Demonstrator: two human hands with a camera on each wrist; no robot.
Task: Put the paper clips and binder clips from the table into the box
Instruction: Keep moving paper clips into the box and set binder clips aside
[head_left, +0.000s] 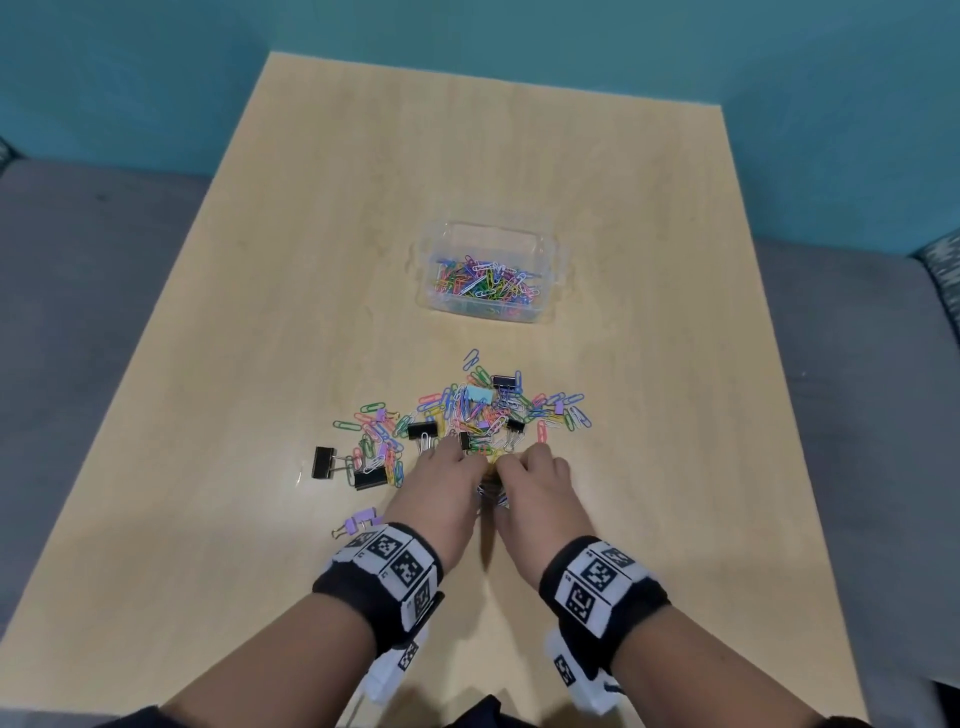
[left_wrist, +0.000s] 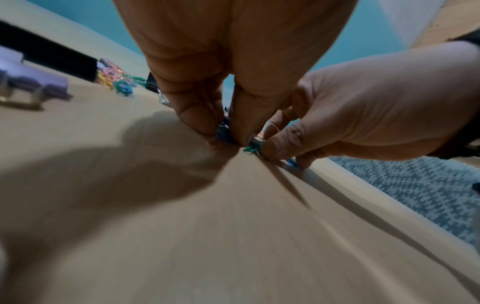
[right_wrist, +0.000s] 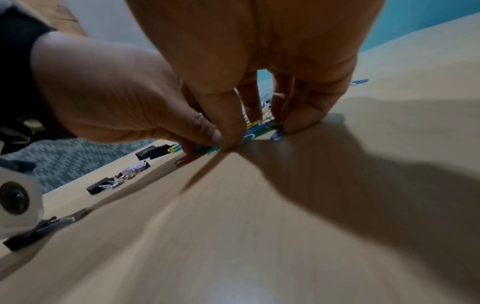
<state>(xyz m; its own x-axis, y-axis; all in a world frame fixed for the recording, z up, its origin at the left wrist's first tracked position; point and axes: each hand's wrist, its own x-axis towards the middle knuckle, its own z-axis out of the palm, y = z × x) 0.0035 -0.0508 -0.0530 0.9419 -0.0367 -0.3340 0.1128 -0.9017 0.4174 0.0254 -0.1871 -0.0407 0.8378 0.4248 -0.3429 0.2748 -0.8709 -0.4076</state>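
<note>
A clear plastic box (head_left: 551, 270) in the middle of the table holds many coloured paper clips (head_left: 485, 280). Nearer me lies a loose pile of paper clips (head_left: 483, 410) mixed with black binder clips (head_left: 422, 430) and a pale blue one (head_left: 478, 393). My left hand (head_left: 457, 457) and right hand (head_left: 519, 462) meet at the pile's near edge, knuckles up. In the left wrist view my left hand (left_wrist: 223, 133) pinches blue clips against the table. In the right wrist view my right hand (right_wrist: 259, 131) curls over yellow, blue and green clips (right_wrist: 255, 126).
More black binder clips (head_left: 324, 461) lie left of the hands, and purple ones (head_left: 361, 519) sit by my left wrist. The wooden table (head_left: 467, 156) stretches bare beyond the box. A grey sofa (head_left: 78, 291) flanks both sides, under a teal wall.
</note>
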